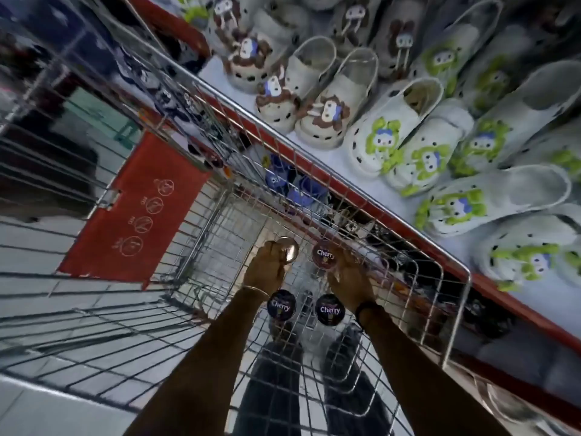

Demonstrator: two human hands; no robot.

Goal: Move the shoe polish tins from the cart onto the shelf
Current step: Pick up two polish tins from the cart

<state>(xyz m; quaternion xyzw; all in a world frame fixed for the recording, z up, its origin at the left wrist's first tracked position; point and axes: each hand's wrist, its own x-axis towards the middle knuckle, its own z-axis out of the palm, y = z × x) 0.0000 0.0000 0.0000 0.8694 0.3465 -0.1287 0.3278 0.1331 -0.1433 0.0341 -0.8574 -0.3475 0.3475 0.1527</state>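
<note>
Both my hands are down inside the wire shopping cart (371, 196). My left hand (267, 265) grips a round shoe polish tin (287, 250), its shiny metal side facing up. My right hand (349, 278) holds another tin (325, 254) with a dark "Cherry" lid. Two more "Cherry" tins lie on the cart floor between my wrists, one on the left (281, 305) and one on the right (330, 309). The shelf (352, 162), white with a red front edge, runs along the cart's right side.
Rows of white clogs with green (390, 136) and brown (327, 111) cartoon charms fill the shelf. A red child-seat flap (138, 209) hangs at the cart's far end. Dark shoes sit on a lower shelf under the red edge. My feet show through the cart mesh.
</note>
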